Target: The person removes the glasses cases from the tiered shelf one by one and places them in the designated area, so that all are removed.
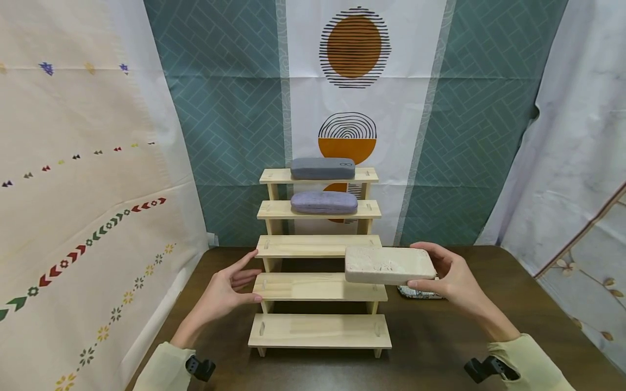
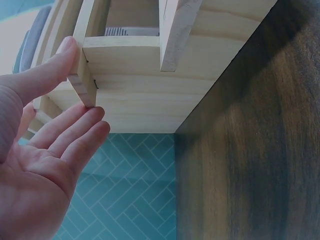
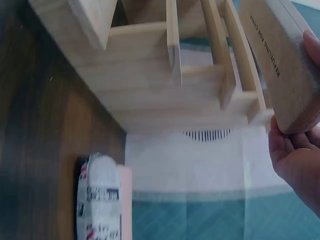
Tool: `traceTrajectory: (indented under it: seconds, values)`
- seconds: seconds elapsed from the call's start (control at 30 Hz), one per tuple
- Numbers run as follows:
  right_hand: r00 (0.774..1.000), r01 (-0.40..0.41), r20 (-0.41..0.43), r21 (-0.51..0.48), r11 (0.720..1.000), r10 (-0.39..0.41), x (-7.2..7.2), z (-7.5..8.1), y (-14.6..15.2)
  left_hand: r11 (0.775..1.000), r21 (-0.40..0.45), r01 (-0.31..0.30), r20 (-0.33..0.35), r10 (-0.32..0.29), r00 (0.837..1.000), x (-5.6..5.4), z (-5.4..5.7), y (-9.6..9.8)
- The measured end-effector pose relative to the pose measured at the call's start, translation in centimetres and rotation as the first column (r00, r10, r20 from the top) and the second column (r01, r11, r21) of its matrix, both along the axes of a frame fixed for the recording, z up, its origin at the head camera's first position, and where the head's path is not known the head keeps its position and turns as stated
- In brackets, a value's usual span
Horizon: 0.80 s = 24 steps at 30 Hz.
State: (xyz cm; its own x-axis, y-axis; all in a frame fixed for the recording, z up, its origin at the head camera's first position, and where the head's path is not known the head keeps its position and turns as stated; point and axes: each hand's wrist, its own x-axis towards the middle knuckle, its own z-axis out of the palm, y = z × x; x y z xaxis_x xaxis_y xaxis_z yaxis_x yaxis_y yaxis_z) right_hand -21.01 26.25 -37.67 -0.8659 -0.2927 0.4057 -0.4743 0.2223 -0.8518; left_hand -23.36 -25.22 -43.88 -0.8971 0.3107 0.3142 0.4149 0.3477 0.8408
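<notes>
Currently, a beige case (image 1: 386,265) is gripped by the fingers of the right hand (image 1: 455,277), held up near the right side of a wooden stand (image 1: 320,330), whose left edge is pinched by the fingers of the left hand (image 1: 221,294). On top, a grey case (image 1: 320,169) is carried.

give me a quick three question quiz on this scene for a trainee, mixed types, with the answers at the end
1. Multiple choice: what does the right hand hold?
A) a metal spoon
B) a beige case
C) a folded cloth

2. True or false: the grey case lies on the top shelf of the wooden stand.

3. Fill the gap: the purple case lies on the shelf directly ____ the grey case's.

Key: 1. B; 2. true; 3. below
</notes>
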Motion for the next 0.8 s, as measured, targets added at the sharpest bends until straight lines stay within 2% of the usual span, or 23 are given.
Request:
traceTrajectory:
  seconds: [0.33, 0.57, 0.8]
  values:
    - [0.999, -0.023, 0.036, -0.048, 0.999, 0.024, 1.4, -0.8, 4.5, 1.0, -0.002, -0.001, -0.002, 0.001, 1.0, 0.0, 0.0, -0.1]
    - [0.997, 0.023, 0.076, 0.01, 1.0, -0.023, 2.1, -2.3, 8.2, 1.0, -0.006, 0.003, 0.0, -0.003, 1.0, 0.1, 0.0, 0.1]
    - [0.994, 0.066, 0.086, 0.078, 0.995, -0.073, 2.2, -4.1, 11.4, 1.0, -0.002, 0.002, 0.001, -0.002, 1.0, 0.1, 0.1, 0.1]
